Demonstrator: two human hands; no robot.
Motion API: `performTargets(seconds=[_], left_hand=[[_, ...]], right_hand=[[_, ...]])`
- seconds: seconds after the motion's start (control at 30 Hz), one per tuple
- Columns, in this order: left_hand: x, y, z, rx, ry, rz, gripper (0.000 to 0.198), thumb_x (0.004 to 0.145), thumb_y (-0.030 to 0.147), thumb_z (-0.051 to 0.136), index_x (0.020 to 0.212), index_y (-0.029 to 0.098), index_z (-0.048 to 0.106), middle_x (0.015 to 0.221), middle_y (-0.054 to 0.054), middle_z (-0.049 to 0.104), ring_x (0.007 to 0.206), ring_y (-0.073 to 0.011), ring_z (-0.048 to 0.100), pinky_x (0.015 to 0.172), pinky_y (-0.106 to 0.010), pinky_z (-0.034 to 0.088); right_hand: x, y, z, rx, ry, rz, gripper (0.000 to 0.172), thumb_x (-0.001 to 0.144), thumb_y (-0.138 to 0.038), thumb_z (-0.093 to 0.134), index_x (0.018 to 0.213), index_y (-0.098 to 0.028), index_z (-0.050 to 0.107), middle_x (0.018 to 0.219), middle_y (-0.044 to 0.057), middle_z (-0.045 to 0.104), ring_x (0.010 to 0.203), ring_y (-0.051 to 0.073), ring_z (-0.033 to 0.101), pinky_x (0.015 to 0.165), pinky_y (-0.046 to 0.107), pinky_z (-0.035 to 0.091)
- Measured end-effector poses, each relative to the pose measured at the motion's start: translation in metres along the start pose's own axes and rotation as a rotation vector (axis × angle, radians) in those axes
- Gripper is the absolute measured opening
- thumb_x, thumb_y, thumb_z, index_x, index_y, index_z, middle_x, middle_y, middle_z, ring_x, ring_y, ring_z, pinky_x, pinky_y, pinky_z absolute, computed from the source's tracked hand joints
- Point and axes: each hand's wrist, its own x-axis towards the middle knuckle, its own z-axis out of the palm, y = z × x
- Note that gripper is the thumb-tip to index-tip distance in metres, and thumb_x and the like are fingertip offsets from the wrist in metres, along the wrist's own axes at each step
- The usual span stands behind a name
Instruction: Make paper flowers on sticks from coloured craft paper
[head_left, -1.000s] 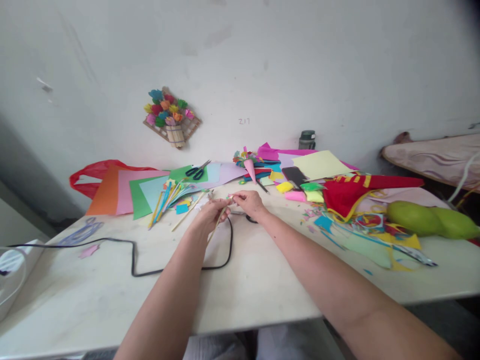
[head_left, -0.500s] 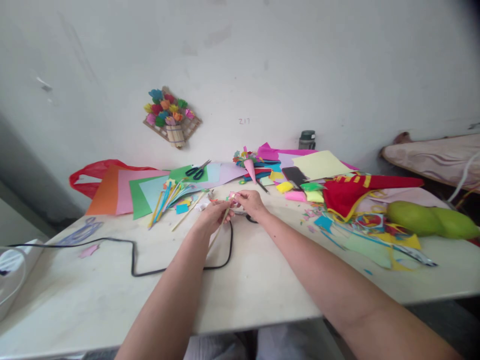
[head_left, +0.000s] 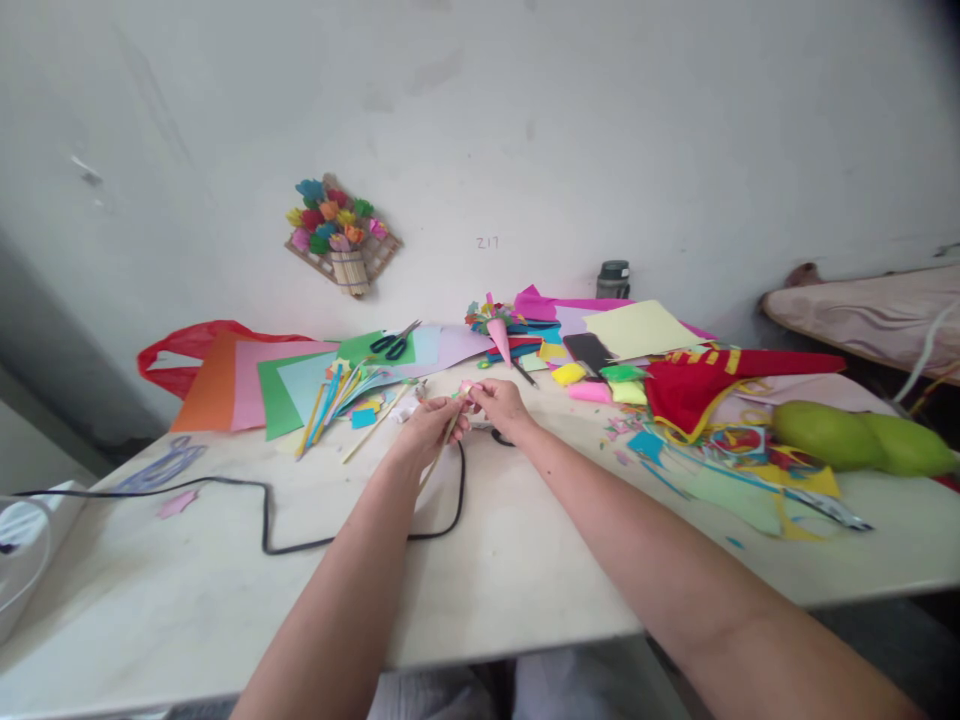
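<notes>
At the middle of the table, my left hand (head_left: 429,428) is closed round a thin pale stick (head_left: 436,464), which slants down toward me. My right hand (head_left: 501,404) pinches a small pink paper flower (head_left: 466,387) at the stick's upper end. The fingertips of both hands nearly meet there and partly cover the flower. Left of my hands lie a bundle of coloured paper strips and sticks (head_left: 319,405), a blue paper square (head_left: 364,417) and another loose stick (head_left: 367,437). Beyond them is a pink paper cone (head_left: 499,337) filled with small paper flowers.
A black cable (head_left: 337,541) runs across the table below my left hand. Scissors (head_left: 395,344) lie on coloured sheets (head_left: 251,385). To the right are bright packets (head_left: 592,393), a phone (head_left: 587,353), red cloth (head_left: 697,385), paper scraps and a green gourd-shaped object (head_left: 825,436).
My fingers have shifted slightly around the pink flower and the top of the stick. Both hands keep their place, and the things on the table have not moved.
</notes>
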Motion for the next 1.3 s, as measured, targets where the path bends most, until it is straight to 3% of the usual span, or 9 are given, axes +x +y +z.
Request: performTargets(seconds=[0.3,0.5,0.8,1.0,1.17,1.3], left_hand=[[-0.003,0.004,-0.003,0.051,-0.049,-0.05,0.022,0.071,0.033,0.063,0.079,0.012,0.059,0.049,-0.001,0.059,0.035,-0.0059,0.046,0.034,-0.016,0.03],[-0.003,0.005,-0.003,0.043,0.007,-0.041,0.02,0.069,0.03,0.064,0.075,0.012,0.057,0.047,0.0,0.057,0.033,-0.0052,0.044,0.033,-0.015,0.029],[-0.004,0.007,-0.005,-0.026,0.054,0.022,0.024,0.068,0.031,0.065,0.078,0.011,0.057,0.046,0.001,0.056,0.034,-0.0053,0.044,0.033,-0.015,0.029],[-0.004,0.007,-0.006,-0.026,0.056,-0.031,0.019,0.071,0.027,0.061,0.082,0.011,0.058,0.05,-0.001,0.058,0.035,-0.0056,0.047,0.035,-0.015,0.033],[-0.005,0.01,-0.002,-0.003,0.06,-0.072,0.018,0.074,0.027,0.057,0.082,0.011,0.058,0.054,-0.002,0.061,0.036,-0.0065,0.049,0.035,-0.016,0.035],[-0.005,0.009,-0.002,0.0,0.061,-0.064,0.019,0.075,0.031,0.057,0.078,0.012,0.058,0.052,-0.002,0.06,0.035,-0.0064,0.048,0.034,-0.016,0.034]], right_hand=[[-0.001,-0.006,-0.007,0.132,0.011,0.068,0.015,0.072,-0.022,0.049,0.069,-0.015,0.062,0.066,0.002,0.066,0.054,0.01,0.059,0.042,0.017,0.039],[-0.004,-0.01,-0.011,0.149,-0.041,0.043,0.017,0.073,-0.022,0.05,0.075,-0.013,0.064,0.07,0.003,0.067,0.056,0.011,0.059,0.041,0.017,0.039],[0.001,0.0,-0.015,0.075,-0.084,-0.025,0.042,0.071,-0.036,0.061,0.107,-0.014,0.059,0.075,0.002,0.064,0.061,0.012,0.061,0.05,0.02,0.046],[0.012,0.02,-0.012,-0.083,0.065,-0.089,0.03,0.069,-0.04,0.064,0.09,-0.019,0.066,0.068,0.0,0.065,0.057,0.012,0.06,0.054,0.022,0.047],[0.012,0.023,-0.01,-0.017,0.034,-0.111,0.025,0.071,-0.042,0.06,0.074,-0.018,0.065,0.057,-0.001,0.062,0.042,0.01,0.052,0.042,0.02,0.042],[0.01,0.02,-0.007,0.01,0.004,-0.146,0.025,0.071,-0.042,0.06,0.074,-0.018,0.065,0.057,-0.001,0.062,0.042,0.01,0.052,0.041,0.021,0.041]])
